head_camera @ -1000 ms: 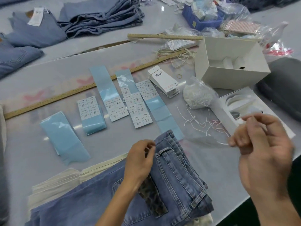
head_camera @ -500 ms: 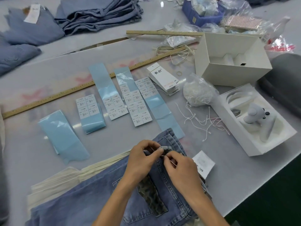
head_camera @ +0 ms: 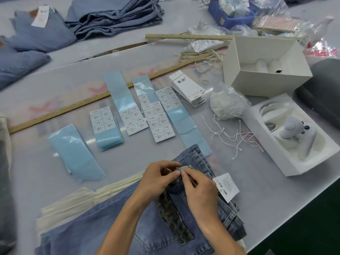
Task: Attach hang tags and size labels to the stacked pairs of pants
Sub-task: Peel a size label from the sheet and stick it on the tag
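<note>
Here, two hands (head_camera: 181, 178) (pinching), one hang tag (head_camera: 226, 186)

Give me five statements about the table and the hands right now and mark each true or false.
1. Both hands pinch at the belt loop of the top pair of jeans. True: the left hand and right hand meet there.
2. A hang tag lies just right of the right hand. True.
3. The stack of hang tags sits inside the open white box. False: it lies on the table, left of the box.
4. Every blue backing strip is full of size labels. False: the leftmost strip shows none.
5. Loose white strings lie between the label sheets and the white tray. True.
</note>
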`<state>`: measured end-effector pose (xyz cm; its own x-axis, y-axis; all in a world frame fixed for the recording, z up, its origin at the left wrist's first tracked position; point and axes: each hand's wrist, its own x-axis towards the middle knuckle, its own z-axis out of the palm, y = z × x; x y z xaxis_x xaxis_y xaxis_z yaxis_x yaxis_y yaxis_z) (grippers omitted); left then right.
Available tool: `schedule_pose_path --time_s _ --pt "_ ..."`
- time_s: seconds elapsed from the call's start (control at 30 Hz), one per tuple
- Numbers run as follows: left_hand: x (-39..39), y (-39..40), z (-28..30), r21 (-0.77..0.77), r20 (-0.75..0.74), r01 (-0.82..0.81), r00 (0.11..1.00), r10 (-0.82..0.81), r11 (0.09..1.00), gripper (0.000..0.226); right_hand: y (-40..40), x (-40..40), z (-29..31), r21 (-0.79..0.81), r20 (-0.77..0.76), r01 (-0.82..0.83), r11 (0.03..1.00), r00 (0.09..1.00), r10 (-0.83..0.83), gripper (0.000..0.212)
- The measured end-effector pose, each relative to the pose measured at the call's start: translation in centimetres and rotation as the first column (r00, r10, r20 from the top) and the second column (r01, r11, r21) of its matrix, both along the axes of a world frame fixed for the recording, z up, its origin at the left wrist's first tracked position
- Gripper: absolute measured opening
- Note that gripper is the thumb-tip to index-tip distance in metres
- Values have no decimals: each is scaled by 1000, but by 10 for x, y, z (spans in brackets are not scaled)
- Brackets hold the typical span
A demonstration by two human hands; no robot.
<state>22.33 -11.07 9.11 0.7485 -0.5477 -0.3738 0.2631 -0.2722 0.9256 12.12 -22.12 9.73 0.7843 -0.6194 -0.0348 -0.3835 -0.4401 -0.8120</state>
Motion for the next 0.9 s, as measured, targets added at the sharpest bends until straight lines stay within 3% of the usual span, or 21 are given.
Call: schedule_pose_path --time_s 0.1,0.23,0.4,0.67,0.73,0.8,0.9 --pt "3 -3 0 45 3 87 996 -87 995 20 -3 -5 0 -18 -7 -5 1000 1000 5 17" --pt "0 -5 -1 -18 31 66 997 -66 998 34 -9 -8 -2 -18 2 10 1000 1000 -10 20" --pt "4 0 -1 -10 133 84 988 -82 996 18 -4 -6 -7 28 23 45 999 999 -45 19" --pt "-1 -1 0 58 263 51 963 -65 997 14 -8 1 5 116 -41 20 993 999 -15 16" --pt "-4 -4 -1 38 216 -29 976 20 999 12 -15 -1 12 48 -63 -62 997 996 65 17" --pt "-4 -5 0 -69 72 -151 985 156 986 13 -22 -8 19 -116 -36 -135 984 991 131 23" --pt "4 4 2 -227 -88 -340 940 328 913 14 -35 -23 26 -301 64 -169 939 978 196 32"
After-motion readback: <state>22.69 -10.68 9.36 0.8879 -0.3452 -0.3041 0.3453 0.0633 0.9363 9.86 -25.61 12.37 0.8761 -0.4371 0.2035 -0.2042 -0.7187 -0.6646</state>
